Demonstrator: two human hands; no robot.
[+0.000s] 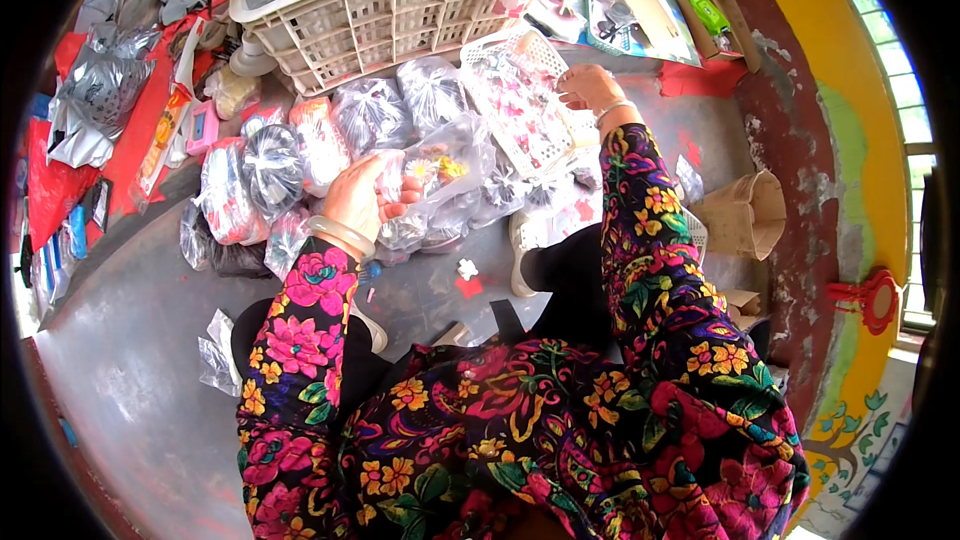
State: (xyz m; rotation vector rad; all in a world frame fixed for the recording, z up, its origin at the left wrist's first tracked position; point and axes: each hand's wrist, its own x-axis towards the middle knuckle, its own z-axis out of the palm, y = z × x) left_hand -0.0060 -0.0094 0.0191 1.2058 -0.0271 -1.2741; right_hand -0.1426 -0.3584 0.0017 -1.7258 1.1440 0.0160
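My left hand has its fingers curled at the left edge of a clear plastic bag, gripping it. Yellow flower-like pieces show inside that bag. Beside the right rim of a white slotted basket, my right hand is bent with its fingertips drawn together; whatever they hold, if anything, is hidden. Small red, pink and white pieces in clear wrapping fill the basket, which leans over several packed bags. Bagged dark items lie beyond my left hand.
A large cream crate stands behind the bags. To the left, silver bags and a pink box lie about on red sheeting. A brown container stands near the right wall. My shoe is just below the bags.
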